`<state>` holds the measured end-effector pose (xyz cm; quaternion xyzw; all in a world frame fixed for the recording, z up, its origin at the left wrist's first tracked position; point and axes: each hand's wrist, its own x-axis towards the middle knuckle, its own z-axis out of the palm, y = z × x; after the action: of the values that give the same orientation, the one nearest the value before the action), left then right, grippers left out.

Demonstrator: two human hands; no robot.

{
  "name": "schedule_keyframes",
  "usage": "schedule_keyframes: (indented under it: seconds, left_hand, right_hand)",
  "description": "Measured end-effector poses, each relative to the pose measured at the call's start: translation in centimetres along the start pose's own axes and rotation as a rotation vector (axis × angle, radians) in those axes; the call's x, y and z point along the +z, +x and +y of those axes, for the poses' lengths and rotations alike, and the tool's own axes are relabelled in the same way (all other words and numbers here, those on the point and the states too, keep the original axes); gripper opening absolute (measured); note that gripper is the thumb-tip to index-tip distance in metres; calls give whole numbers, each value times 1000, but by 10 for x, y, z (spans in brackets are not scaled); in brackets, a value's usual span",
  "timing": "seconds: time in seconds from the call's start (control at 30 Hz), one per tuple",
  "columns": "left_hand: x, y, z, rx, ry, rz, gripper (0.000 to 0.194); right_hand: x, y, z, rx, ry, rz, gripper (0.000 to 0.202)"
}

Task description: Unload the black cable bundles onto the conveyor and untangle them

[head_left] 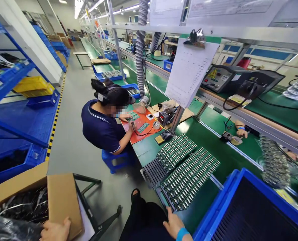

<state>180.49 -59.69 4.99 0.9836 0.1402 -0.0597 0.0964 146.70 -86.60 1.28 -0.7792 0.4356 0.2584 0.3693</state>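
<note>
From the head camera, the left hand (55,230) lies flat and open on a flap of the cardboard box (60,201) at the lower left, its long side running from the near corner up and leftwards. The box holds dark wires I cannot make out. The right hand (174,225), fingers spread and holding nothing, rests on the green bench edge just beside the near rack of circuit boards (189,180); its wrist is cut off.

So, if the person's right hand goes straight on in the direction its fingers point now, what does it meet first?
The right hand rests at the green bench's edge, fingers pointing up-left. The first thing in that line looks like the near rack of circuit boards, at its dark end, though depth is unclear.
</note>
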Motion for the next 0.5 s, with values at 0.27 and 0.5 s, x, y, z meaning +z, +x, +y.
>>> schedule_keyframes:
  seconds: [0.27, 0.5]
  left_hand:
    - [-8, 6, -16, -152, 16, -172, 74]
    - [-7, 12, -46, -97, 71, -188, 67]
  right_hand:
    - [15, 4, -6, -139, -52, -124, 34]
    - [27, 14, -22, -208, -136, -189, 30]
